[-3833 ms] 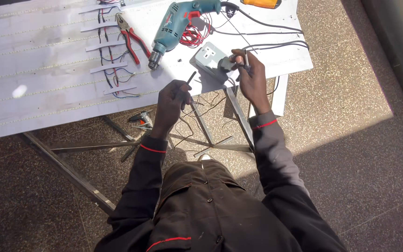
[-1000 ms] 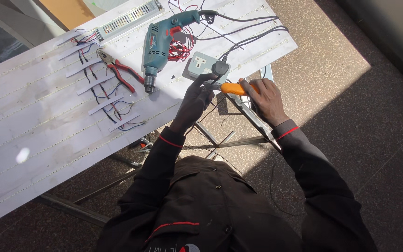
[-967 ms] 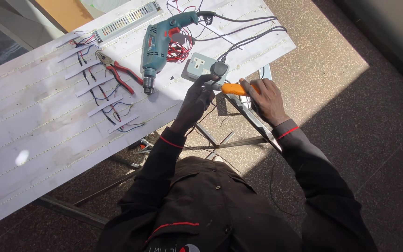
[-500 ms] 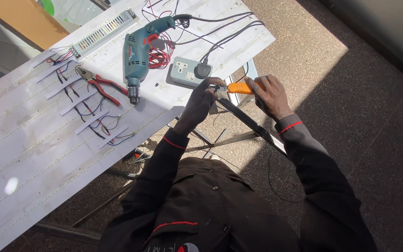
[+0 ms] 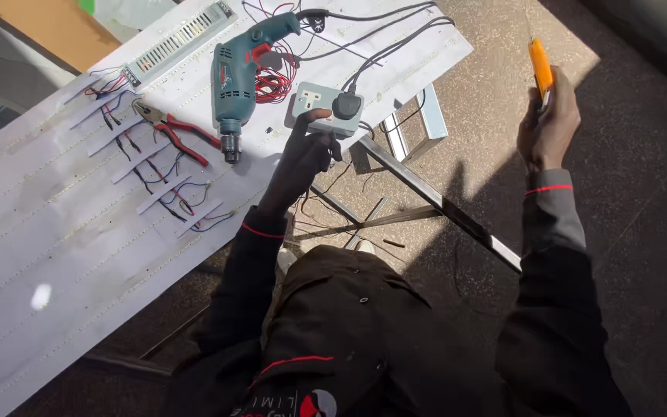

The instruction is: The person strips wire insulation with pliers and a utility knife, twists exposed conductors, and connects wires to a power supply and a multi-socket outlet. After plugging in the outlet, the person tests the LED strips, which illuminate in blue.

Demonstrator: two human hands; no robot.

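My left hand [image 5: 304,153] rests its fingers on the near edge of a grey socket box [image 5: 319,108] with a black plug [image 5: 347,104] in it, near the front edge of a white board [image 5: 55,232]. My right hand [image 5: 547,127] is raised off to the right over the floor, closed on an orange-handled screwdriver [image 5: 540,68] held upright. A teal electric drill [image 5: 237,69] lies left of the socket box, beside a coil of red wire [image 5: 272,81].
Red-handled pliers [image 5: 175,131], several short white strips with wires [image 5: 160,193] and a long perforated metal unit [image 5: 179,37] lie on the board. Black cables [image 5: 395,42] run off its far end. A metal frame bar [image 5: 441,208] crosses below. Paved floor lies to the right.
My right hand has swung the orange screwdriver away from the socket box, out to the right and upward. My left hand stays at the socket box.
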